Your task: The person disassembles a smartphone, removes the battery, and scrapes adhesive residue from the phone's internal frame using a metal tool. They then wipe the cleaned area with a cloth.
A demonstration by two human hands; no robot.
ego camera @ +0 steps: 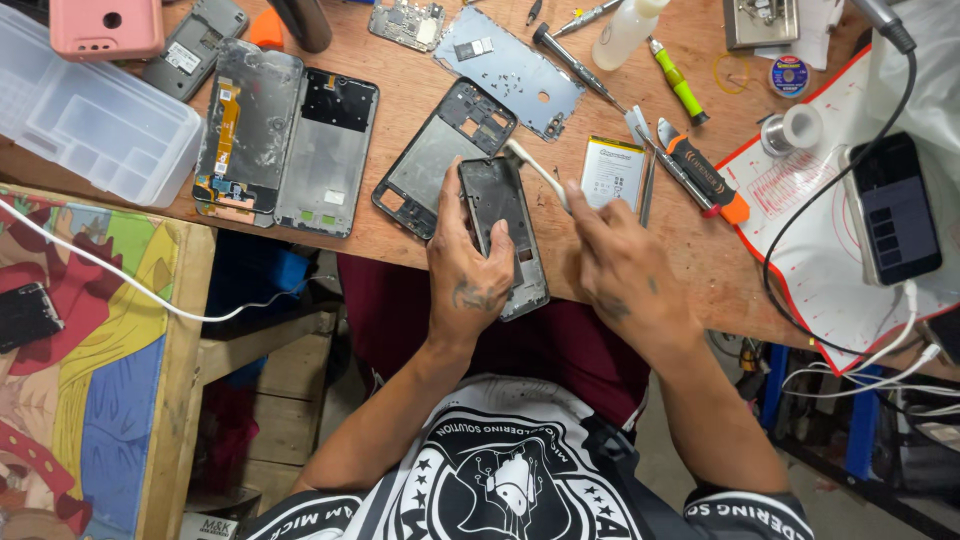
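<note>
My left hand (468, 270) grips a dark phone frame (505, 225) at the near edge of the wooden workbench (700, 250), tilting it up. My right hand (620, 265) holds a thin white brush-like tool (535, 170) whose tip rests at the frame's top edge. Just behind the held frame lies another black phone frame (440, 155). A white battery (612, 170) lies next to my right hand.
Opened phone bodies (285, 135), a grey metal plate (510, 70), screwdrivers (700, 170), tweezers, a white bottle (625, 30) and solder wire (795, 125) cover the bench. A clear plastic organiser (90, 115) sits left. A phone (893, 205) with cables lies on a white mat at right.
</note>
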